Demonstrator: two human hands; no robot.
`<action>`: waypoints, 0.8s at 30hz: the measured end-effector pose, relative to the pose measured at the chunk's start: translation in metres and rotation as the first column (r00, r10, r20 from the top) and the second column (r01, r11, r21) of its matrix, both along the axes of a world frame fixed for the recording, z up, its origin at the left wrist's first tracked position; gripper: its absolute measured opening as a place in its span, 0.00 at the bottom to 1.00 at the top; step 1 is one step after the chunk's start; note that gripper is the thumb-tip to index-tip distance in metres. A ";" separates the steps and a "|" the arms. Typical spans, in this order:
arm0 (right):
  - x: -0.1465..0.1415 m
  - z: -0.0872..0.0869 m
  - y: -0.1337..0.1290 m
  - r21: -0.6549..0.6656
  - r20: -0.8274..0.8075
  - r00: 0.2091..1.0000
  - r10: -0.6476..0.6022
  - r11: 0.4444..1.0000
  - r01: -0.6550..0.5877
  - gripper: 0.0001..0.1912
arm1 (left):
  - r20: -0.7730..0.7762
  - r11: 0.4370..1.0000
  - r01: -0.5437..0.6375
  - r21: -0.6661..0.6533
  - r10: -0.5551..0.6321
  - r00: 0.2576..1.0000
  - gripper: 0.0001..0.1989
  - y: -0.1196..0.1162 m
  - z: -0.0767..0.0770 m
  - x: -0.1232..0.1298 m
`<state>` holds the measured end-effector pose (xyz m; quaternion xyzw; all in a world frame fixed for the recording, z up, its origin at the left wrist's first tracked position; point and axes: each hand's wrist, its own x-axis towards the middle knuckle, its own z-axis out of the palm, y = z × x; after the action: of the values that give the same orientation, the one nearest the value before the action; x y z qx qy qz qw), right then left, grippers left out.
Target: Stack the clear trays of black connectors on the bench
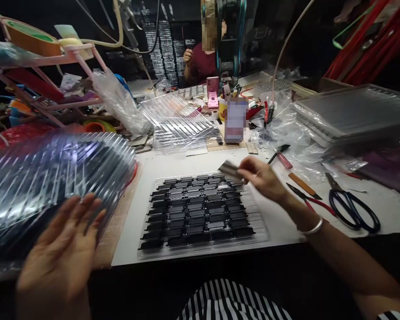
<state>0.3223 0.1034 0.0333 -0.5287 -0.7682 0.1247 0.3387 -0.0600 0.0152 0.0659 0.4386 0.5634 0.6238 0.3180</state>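
A clear plastic tray (pixel 258 222) lies on the white work surface, holding rows of black, comb-like parts (pixel 195 215). Above the tray's back right corner, my right hand (pixel 262 178) pinches a small flat greyish-brown piece (pixel 230 170) between thumb and fingers. My left hand (pixel 68 244) is at the lower left with its fingers spread and nothing in it. It is in front of a stack of clear ribbed plastic trays (pixel 63 173); whether it touches them I cannot tell.
Right of the tray lie scissors (pixel 351 209), pliers (pixel 306 198) and an orange-brown tool (pixel 302 183). Stacked trays (pixel 356 113) stand at the back right. Further back are loose clear trays (pixel 180 122) and a yellow cup (pixel 222 110). A person (pixel 202 62) sits opposite.
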 end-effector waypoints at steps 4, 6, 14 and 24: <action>0.035 -0.001 0.023 0.094 -0.014 0.957 -0.291 0.952 0.291 0.20 | -0.370 0.983 0.093 -0.157 -0.146 0.918 0.22 0.012 -0.022 0.016; 0.040 -0.005 0.017 0.122 0.052 0.944 -0.327 0.940 0.319 0.22 | -0.565 0.957 0.114 -0.267 -0.251 0.786 0.30 0.021 -0.037 0.020; 0.007 -0.037 -0.072 -0.066 -0.093 0.986 -0.139 0.989 0.133 0.16 | -0.720 0.904 0.220 -0.367 -0.426 0.548 0.42 0.059 -0.073 0.046; -0.002 -0.058 -0.087 -0.145 -0.354 0.880 -0.316 0.948 0.281 0.16 | -0.502 0.846 0.365 -0.390 -0.527 0.685 0.40 0.062 -0.061 0.064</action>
<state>0.3204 0.0163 -0.0250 -0.6220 -0.5926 0.2036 0.4696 0.0037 0.0777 0.0046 0.6897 0.5847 0.2786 0.3236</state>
